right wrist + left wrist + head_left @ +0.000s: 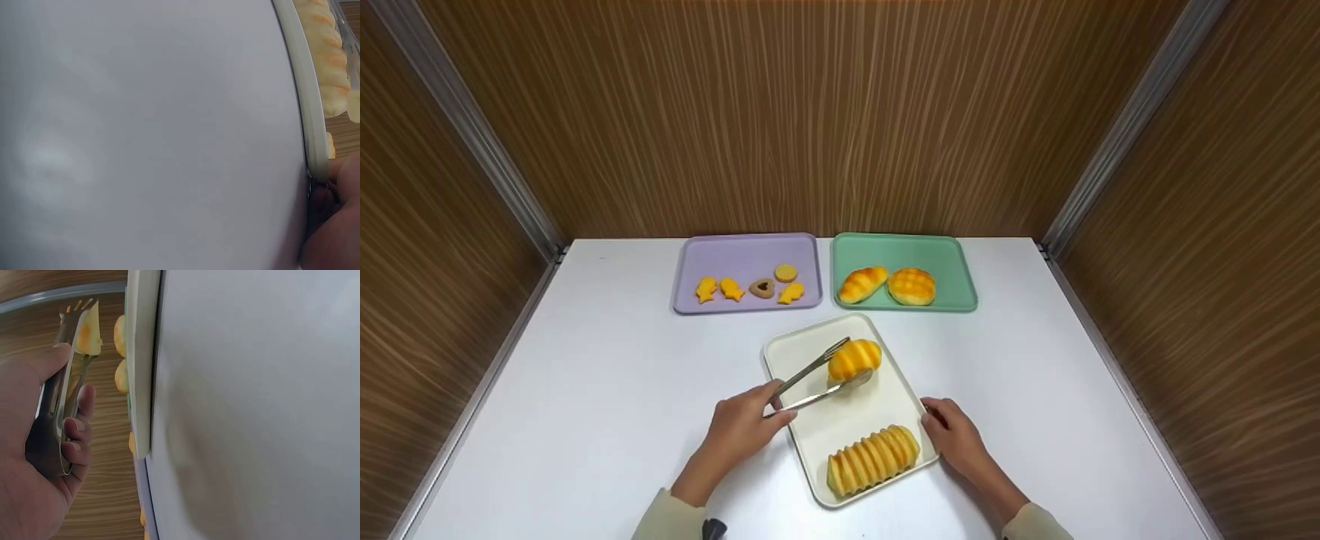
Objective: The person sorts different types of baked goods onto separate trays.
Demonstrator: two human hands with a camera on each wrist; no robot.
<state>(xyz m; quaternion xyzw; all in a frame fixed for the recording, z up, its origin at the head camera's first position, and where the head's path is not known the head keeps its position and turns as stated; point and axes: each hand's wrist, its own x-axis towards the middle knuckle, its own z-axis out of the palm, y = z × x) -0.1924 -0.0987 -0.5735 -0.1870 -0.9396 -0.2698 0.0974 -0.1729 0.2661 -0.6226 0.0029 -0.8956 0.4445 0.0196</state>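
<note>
My left hand (742,424) grips a pair of metal tongs (808,370), its fingers and thumb wrapped round the handles in the left wrist view (53,416). Between the tong tips sits a small striped bread roll (855,358), over the far half of a cream tray (817,427). The tray lies at a slant on the table. A long ridged bread loaf (874,460) rests at its near end. With my right hand (952,435) I hold the tray's right edge near the front corner; in the right wrist view the fingers curl at the rim (318,163).
Behind the cream tray stands a purple tray (746,251) with several fish-shaped, heart-shaped and round cookies (763,288). Beside it, a green tray (900,247) bears a croissant-like roll (863,285) and a round bun (912,286). Wood-grain panels (810,120) enclose the white table (607,360).
</note>
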